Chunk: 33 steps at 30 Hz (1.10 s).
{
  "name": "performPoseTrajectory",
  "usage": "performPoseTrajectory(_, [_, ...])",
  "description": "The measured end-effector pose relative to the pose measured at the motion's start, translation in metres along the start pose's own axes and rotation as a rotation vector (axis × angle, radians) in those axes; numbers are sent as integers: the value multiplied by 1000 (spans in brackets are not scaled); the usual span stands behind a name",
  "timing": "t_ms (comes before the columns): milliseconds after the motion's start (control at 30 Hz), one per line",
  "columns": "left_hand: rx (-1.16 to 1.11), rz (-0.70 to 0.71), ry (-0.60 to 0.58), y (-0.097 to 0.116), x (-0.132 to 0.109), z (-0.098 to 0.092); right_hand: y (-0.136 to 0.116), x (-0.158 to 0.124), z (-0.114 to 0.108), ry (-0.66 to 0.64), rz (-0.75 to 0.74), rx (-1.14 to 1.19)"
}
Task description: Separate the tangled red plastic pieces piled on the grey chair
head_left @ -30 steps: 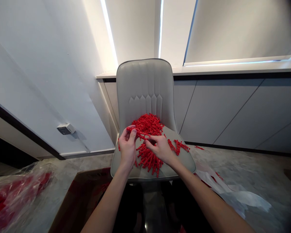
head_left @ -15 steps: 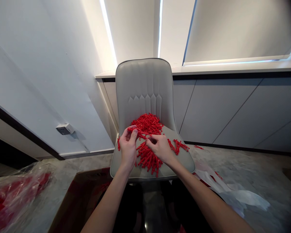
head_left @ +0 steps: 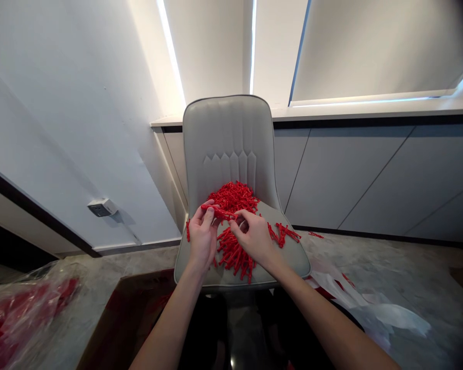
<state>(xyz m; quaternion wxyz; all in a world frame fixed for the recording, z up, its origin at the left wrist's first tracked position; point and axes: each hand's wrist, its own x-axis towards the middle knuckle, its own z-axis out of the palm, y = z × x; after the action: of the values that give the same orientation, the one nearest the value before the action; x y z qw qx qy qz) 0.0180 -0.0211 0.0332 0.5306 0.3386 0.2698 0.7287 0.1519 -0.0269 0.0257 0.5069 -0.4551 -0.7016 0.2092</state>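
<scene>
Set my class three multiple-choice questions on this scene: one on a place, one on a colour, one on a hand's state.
1. Where do the red pieces lie?
A. On a chair
B. On the window ledge
C. In a cardboard box

2. What colour is the chair?
A. Black
B. Light grey
C. Red

3. What is the left hand doing?
A. Resting on the floor
B. Gripping the chair's back
C. Holding a red piece

Answers:
1. A, the heap lies on the seat.
2. B, the upholstery is pale grey.
3. C, its fingers close around one piece.

The red pieces [head_left: 235, 252] are too small to identify; the wrapped red bundle [head_left: 31, 308] is blurred.
</scene>
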Motion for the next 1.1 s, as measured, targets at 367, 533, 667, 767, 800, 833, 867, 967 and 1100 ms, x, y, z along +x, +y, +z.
performPoseTrajectory(367, [370, 59, -80, -1, -6, 5, 1, 2, -5, -137, -88, 46])
performPoseTrajectory(533, [391, 38, -99, -2, -6, 5, 7, 4, -7, -223, -56, 145])
performPoseTrajectory(667, [366, -22, -136, -6, -5, 1, 10, 4, -8, -229, -42, 174])
performPoseTrajectory(767, [351, -95, -215, -10, -4, -2, 12, 6, -8, -216, -27, 172])
performPoseTrajectory(800, [344, -102, -231, -11, -4, -3, 12, 6, -8, -211, -21, 180])
performPoseTrajectory(833, [340, -98, -239, -12, -4, -3, 11, 6, -8, -207, -16, 193])
performPoseTrajectory(867, [337, -88, -241, -13, -4, -4, 11, 6, -8, -203, -11, 207])
performPoseTrajectory(967, [334, -58, -238, -13, -4, -3, 8, 5, -7, -192, 4, 247])
performPoseTrajectory(1100, [292, -51, -207, -11, -6, 1, 3, 3, -4, -180, 30, 298])
